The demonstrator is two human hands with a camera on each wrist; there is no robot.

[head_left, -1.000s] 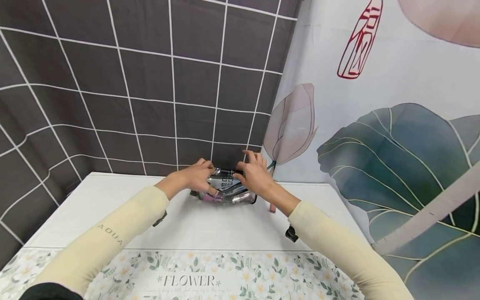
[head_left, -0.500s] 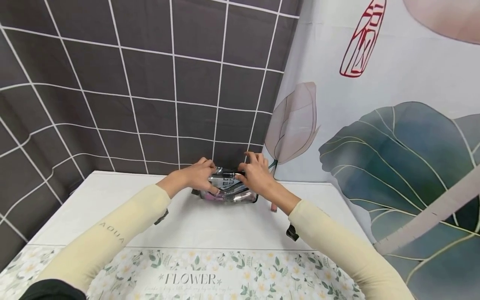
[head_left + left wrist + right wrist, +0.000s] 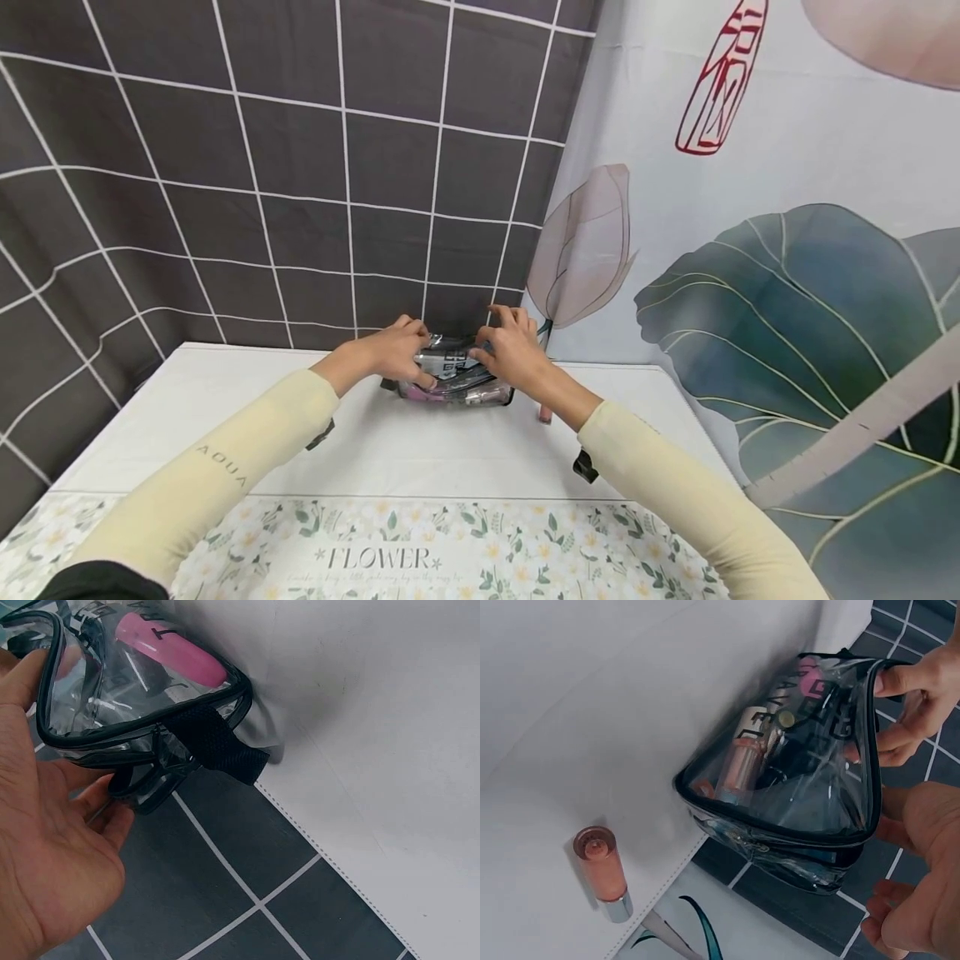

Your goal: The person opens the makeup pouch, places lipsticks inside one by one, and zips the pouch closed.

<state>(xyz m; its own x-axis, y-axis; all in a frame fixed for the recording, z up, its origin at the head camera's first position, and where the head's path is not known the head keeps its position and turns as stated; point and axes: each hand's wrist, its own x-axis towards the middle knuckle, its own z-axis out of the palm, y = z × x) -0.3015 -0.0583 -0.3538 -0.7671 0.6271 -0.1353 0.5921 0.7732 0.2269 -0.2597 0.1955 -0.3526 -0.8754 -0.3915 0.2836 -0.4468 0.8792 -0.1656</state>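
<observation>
A clear makeup bag (image 3: 444,367) with black trim and black lettering lies at the table's back edge, between both hands. Inside it are a pink tube (image 3: 172,651) and a peach-coloured lip gloss tube (image 3: 742,766), among other small items. My left hand (image 3: 393,352) grips the bag's left end, thumb on the near side and fingers at the far side. At the right end, my right hand (image 3: 513,350) pinches the black rim with thumb and forefinger; its other fingers (image 3: 885,934) are bent beside the bag. The exact pinch is partly hidden behind the rim.
One lip gloss tube (image 3: 601,874) stands on the white table (image 3: 450,458), to the right of the bag. Behind the table hangs a dark gridded cloth (image 3: 285,150); a leaf-printed cloth (image 3: 787,308) hangs at the right. A floral strip (image 3: 375,533) covers the table's front.
Both hands stay in nearly the same place on the bag. The black strip along the bag's top, distinct between the hands before, now shows less clearly as the plastic shifts slightly.
</observation>
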